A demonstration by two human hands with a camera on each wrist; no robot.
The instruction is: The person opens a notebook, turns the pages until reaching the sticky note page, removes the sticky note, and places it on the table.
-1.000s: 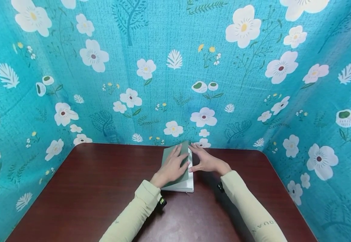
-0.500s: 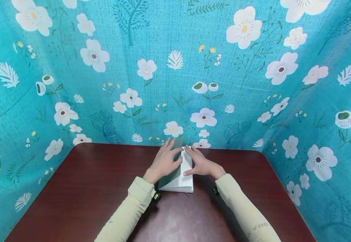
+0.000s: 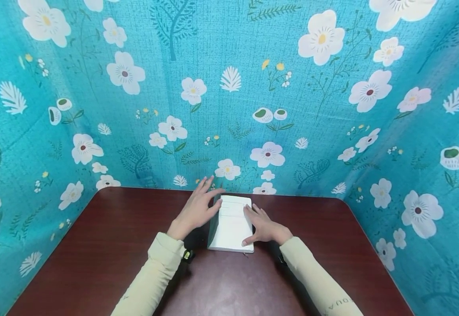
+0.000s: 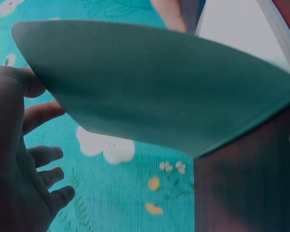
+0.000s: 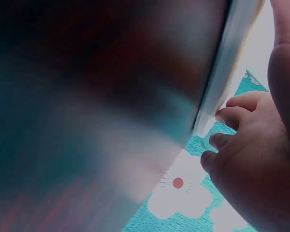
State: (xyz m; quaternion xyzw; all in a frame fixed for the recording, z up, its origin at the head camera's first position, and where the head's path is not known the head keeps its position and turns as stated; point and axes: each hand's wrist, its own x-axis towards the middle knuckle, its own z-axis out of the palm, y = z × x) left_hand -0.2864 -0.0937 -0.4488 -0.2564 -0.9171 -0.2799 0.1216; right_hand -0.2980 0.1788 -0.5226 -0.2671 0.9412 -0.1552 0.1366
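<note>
A notebook with a dark green cover (image 4: 150, 87) lies on the table with its white page (image 3: 233, 230) facing up. The cover stands raised and bowed along the notebook's left side. At the cover's free edge, my left hand (image 3: 195, 208) touches with thumb and forefinger; its other fingers are spread apart. The left wrist view shows the cover's outer face, and the thumb and forefinger tips are partly hidden at the edge. My right hand (image 3: 266, 226) rests at the notebook's right edge, with thumb and fingertips on the page and the fingers extended.
The dark red-brown table (image 3: 95, 263) has rounded far corners. A turquoise floral cloth (image 3: 154, 87) hangs behind it and along both sides. A thin ribbon (image 3: 246, 254) pokes out at the notebook's near edge.
My left hand has moved left, swinging the green cover off the page, so the white page now shows fully. My right hand has shifted slightly, staying by the notebook's right edge.
</note>
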